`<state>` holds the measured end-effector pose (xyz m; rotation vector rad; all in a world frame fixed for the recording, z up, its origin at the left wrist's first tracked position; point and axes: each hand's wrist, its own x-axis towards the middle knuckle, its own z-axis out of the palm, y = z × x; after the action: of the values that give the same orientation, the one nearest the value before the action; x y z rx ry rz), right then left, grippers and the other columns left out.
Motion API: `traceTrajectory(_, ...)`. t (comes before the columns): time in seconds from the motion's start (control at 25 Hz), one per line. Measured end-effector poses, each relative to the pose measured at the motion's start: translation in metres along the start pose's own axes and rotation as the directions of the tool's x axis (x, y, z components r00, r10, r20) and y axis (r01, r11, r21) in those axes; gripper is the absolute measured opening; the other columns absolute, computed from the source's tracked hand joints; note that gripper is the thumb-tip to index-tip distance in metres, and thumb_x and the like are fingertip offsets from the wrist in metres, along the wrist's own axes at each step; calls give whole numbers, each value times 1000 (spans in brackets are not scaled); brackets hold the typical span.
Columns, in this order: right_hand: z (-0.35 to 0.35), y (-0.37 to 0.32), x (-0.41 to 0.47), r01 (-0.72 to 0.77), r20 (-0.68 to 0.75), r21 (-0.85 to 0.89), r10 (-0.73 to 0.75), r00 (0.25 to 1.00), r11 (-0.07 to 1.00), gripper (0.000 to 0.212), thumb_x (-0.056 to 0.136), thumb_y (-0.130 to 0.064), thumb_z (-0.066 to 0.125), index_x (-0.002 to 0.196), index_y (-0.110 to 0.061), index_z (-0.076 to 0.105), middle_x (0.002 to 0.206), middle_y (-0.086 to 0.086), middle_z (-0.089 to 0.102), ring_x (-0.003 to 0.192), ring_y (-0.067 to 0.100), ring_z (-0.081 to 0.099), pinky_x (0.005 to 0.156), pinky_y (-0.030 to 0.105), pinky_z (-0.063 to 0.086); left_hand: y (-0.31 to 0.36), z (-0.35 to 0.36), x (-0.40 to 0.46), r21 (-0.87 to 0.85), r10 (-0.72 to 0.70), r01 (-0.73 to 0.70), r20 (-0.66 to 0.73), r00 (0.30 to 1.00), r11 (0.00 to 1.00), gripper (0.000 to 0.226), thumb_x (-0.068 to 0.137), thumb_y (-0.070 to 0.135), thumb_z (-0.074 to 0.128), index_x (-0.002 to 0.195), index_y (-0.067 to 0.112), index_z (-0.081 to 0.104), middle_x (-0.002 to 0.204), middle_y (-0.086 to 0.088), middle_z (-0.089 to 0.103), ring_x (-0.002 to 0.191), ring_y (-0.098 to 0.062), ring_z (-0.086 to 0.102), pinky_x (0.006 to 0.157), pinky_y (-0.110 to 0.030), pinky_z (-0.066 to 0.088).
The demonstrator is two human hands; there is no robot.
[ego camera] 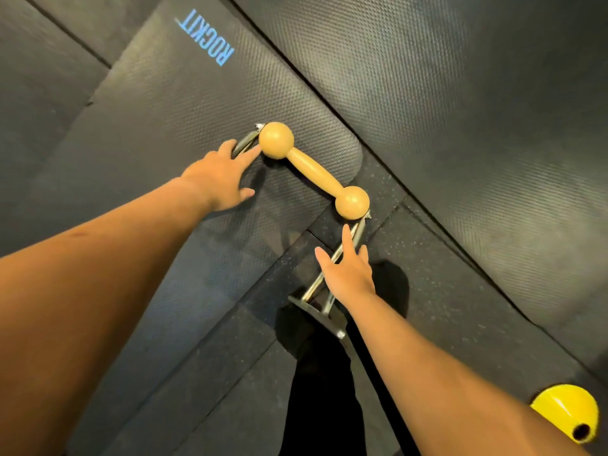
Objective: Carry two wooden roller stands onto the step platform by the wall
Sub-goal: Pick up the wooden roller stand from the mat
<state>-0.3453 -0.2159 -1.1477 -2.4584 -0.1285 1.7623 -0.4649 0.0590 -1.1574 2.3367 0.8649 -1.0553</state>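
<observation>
A wooden roller stand (312,171) stands in the middle of the head view: a tan dumbbell-shaped roller with two ball ends, held up by metal legs at both ends. My left hand (218,174) reaches toward the left metal leg (245,144), fingers spread, its fingertips touching or nearly touching the left ball. My right hand (348,268) is open over the right metal leg (332,274), fingers apart and just short of the right ball. Neither hand holds anything. The right leg's flat metal foot (320,312) rests on the floor. No second stand is in view.
A dark textured mat (184,103) marked ROCKIT lies under the stand's left end. A second large dark mat or platform surface (460,110) fills the upper right. Speckled rubber floor (437,311) lies below. A yellow object (567,413) sits at the lower right. My dark trouser leg (322,390) is below.
</observation>
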Motion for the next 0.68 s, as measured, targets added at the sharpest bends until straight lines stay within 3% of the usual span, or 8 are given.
traceTrajectory(0.16, 6, 2, 8, -24, -47, 210, 35, 998, 977, 95, 98, -51, 63, 160, -56, -9, 171, 12, 20, 146, 41, 40, 111, 56, 45, 5, 17, 6, 30, -29, 31, -52, 998, 999, 94, 95, 53, 65, 166, 39, 5, 171, -20, 4, 144, -49, 32, 107, -62, 44)
traceTrajectory(0.28, 11, -3, 13, -112, 0, 516, 131, 991, 849, 104, 99, -34, 69, 159, -56, -14, 158, 5, 41, 110, 31, 63, 80, 48, 64, 4, 23, 7, 29, -22, 26, -131, 991, 999, 95, 93, 51, 67, 166, 39, 7, 169, -19, 13, 139, -48, 39, 96, -60, 49)
traceTrajectory(0.36, 13, -7, 20, -223, 57, 650, 247, 967, 727, 102, 99, -28, 70, 164, -45, -7, 139, 5, 55, 94, 25, 64, 63, 37, 62, 4, 24, 8, 11, -33, 35, -176, 984, 999, 93, 93, 50, 68, 165, 35, 12, 164, -19, 24, 132, -47, 47, 90, -58, 52)
traceTrajectory(0.44, 13, -7, 27, -305, 91, 725, 353, 931, 617, 78, 100, -23, 69, 163, -22, 25, 102, 7, 62, 68, 19, 59, 50, 30, 50, 4, 24, 11, -87, -105, 88, -218, 970, 992, 89, 94, 48, 67, 165, 31, 16, 153, -21, 40, 121, -47, 56, 85, -55, 52)
traceTrajectory(0.52, 13, -6, 32, -349, 118, 727, 394, 912, 591, 44, 100, -22, 68, 138, -7, 53, 84, 7, 55, 55, 17, 48, 46, 29, 40, 3, 21, 18, -224, -199, 145, -241, 950, 964, 83, 95, 48, 66, 163, 25, 24, 138, -21, 54, 114, -46, 61, 83, -52, 50)
traceTrajectory(0.6, 13, -3, 34, -351, 126, 731, 389, 912, 586, 30, 100, -22, 68, 125, -8, 57, 83, 7, 50, 57, 17, 41, 47, 31, 36, 0, 17, 22, -357, -280, 183, -243, 929, 916, 65, 94, 47, 66, 149, 17, 46, 120, -17, 66, 105, -41, 64, 74, -45, 47)
traceTrajectory(0.68, 12, -4, 33, -329, 112, 724, 368, 923, 606, 24, 100, -23, 66, 120, -13, 56, 83, 5, 48, 60, 18, 38, 49, 32, 35, -2, 16, 21, -475, -371, 231, -226, 901, 849, 46, 92, 49, 67, 122, 14, 62, 103, -11, 69, 89, -34, 63, 67, -39, 43)
